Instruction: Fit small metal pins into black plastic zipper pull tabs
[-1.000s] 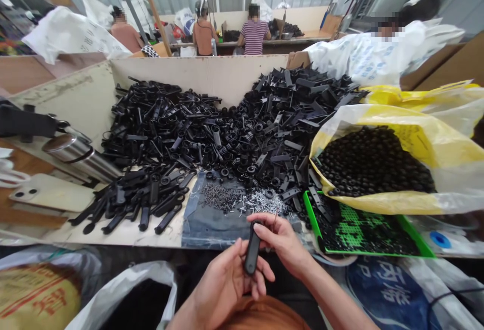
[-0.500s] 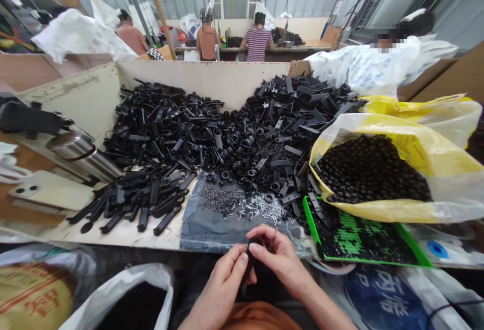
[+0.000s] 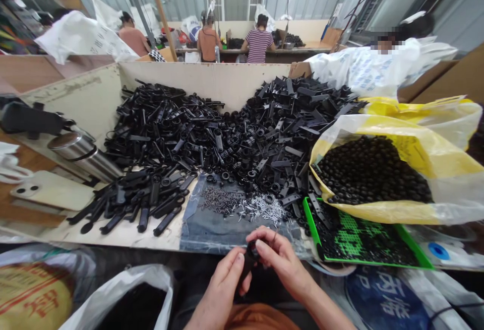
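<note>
My left hand (image 3: 221,287) and my right hand (image 3: 278,259) meet low in the middle, just in front of the table's near edge. Both grip one small black plastic part (image 3: 249,259), mostly hidden between the fingers. Right beyond them lies a grey cloth (image 3: 212,224) with small dark screws (image 3: 219,200) and shiny metal pins (image 3: 260,205). Past that spreads a big heap of black plastic parts (image 3: 234,128).
A yellow bag of small black round pieces (image 3: 378,169) sits right, over a green tray (image 3: 359,242). A steel flask (image 3: 85,158) and a phone (image 3: 49,191) lie left. A row of black handles (image 3: 143,201) lies nearby. A person in white (image 3: 370,63) works at far right; others sit behind.
The long black part stood upright in my left hand a second ago; now it is lowered and covered by both hands, which have closed together around it.
</note>
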### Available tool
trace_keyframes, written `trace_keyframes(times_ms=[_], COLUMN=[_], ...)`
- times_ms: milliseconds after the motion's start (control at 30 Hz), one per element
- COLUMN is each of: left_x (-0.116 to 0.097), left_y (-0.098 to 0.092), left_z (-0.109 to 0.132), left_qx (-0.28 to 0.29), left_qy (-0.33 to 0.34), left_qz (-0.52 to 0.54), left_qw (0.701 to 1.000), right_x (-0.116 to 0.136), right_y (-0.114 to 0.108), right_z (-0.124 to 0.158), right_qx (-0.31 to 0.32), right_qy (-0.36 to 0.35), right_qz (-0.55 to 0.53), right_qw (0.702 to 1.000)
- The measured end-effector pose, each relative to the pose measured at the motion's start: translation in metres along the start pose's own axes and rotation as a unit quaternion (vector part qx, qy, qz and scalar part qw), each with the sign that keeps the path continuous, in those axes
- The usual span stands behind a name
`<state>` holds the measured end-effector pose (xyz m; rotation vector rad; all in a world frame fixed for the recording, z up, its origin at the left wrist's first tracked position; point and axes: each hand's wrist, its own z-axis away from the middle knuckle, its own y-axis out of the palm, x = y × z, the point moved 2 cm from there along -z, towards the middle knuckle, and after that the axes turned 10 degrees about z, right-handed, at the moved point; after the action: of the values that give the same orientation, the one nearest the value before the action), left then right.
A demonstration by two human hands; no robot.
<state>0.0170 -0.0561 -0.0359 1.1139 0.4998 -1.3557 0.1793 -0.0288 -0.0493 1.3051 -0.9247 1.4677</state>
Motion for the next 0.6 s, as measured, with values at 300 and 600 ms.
trace_keyframes(times_ms=[300, 600], left_x=[0.0087, 0.0093], left_y=[0.0064, 0.0071], left_z=[-0.0012, 0.0024], left_qx=[-0.033, -0.061], left_qy=[-0.065, -0.109], left_qz=[0.219, 0.272], left_qw=[0.973, 0.954], right_x=[-0.0006, 0.005], right_y=[0.0022, 0.0053], right_z=[-0.0001, 0.002], right_qx=[0.003, 0.015], right_qy=[0.015, 0.003], right_qz=[-0.017, 0.003], right_qw=[1.0, 1.0])
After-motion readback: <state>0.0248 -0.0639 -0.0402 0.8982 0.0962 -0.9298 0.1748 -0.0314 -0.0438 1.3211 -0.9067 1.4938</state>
